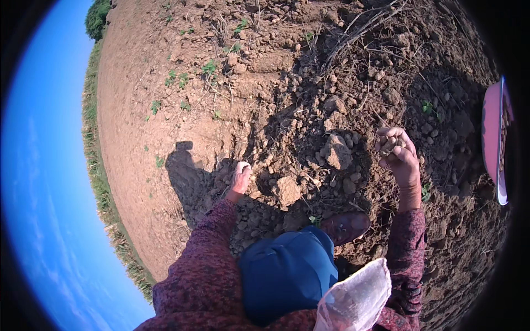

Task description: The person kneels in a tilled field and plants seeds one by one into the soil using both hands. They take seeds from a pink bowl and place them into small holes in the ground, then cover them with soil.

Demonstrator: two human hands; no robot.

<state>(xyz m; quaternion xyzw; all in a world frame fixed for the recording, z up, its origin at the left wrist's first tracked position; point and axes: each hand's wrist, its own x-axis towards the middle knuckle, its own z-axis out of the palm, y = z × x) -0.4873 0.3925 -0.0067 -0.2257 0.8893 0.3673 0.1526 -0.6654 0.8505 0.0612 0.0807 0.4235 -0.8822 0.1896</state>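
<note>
My right hand (403, 157) is raised over the soil, its fingers curled around several earth-covered lumps (389, 145) that look like peanut pods. Lower down, my left hand (241, 178) reaches to the ground with its fingertips bent together at the dirt. A small pale pod or clod shows beside those fingertips; whether they grip it is unclear. Between the hands lie two large dry clods, one nearer my left hand (287, 191) and one farther off (338, 152). Small pods and crumbs of earth are scattered about them, among them a pale pod (316, 182).
A pink basin (492, 128) with brown contents stands at the right edge. Dry stalks (360, 31) lie beyond the hands. My shoe (345, 228) and blue-trousered knee (290, 269) are close below, near a whitish translucent bag (358, 293). Small green plants (209, 67) dot the field.
</note>
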